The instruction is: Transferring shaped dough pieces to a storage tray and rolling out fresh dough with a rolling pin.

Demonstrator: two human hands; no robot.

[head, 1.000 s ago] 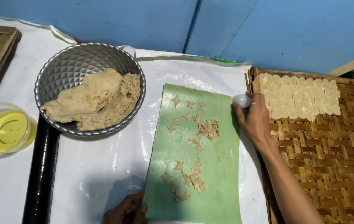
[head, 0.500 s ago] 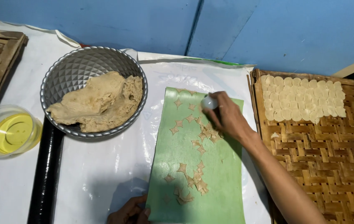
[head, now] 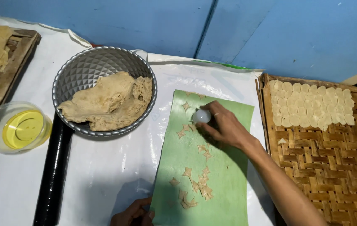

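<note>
A: Head view, the only one. What has the right hand (head: 224,125) got?

B: A small round white cutter (head: 201,116), pinched in the fingertips, the hand curled closed around it. It sits on the far part of the green mat (head: 224,184), towards its left edge, and seems to touch the mat.

A: And the left hand (head: 133,213)?

B: Only partly in frame at the near edge. The fingers lie bent at the mat's near left corner, resting on it or just beside it. I cannot tell whether they grip anything.

A: What lies on the mat?

B: Thin star-like dough scraps (head: 197,184), scattered from beside the cutter down towards the near end, thickest near the left hand.

A: Around it?

B: To the left, a faceted metal bowl (head: 82,69) holding a rough lump of dough (head: 111,100). Nearer and further left, a clear tub with a yellow lid (head: 19,129), and a black rolling pin (head: 52,175) running from under the bowl to the near edge. At the far left, a wooden tray (head: 23,46). On the right, a woven bamboo tray (head: 329,167) with pale round discs (head: 312,109) packed in rows at its far end.

A: What might go wrong here?

B: In my judgement the scraps are thin and could tear or stick if dragged by the cutter's rim. The mat looks light; a sideways push by the right hand could slide or curl it should the left hand's hold be loose. The forearm reaches over the tray's edge and could brush the nearest discs.
</note>
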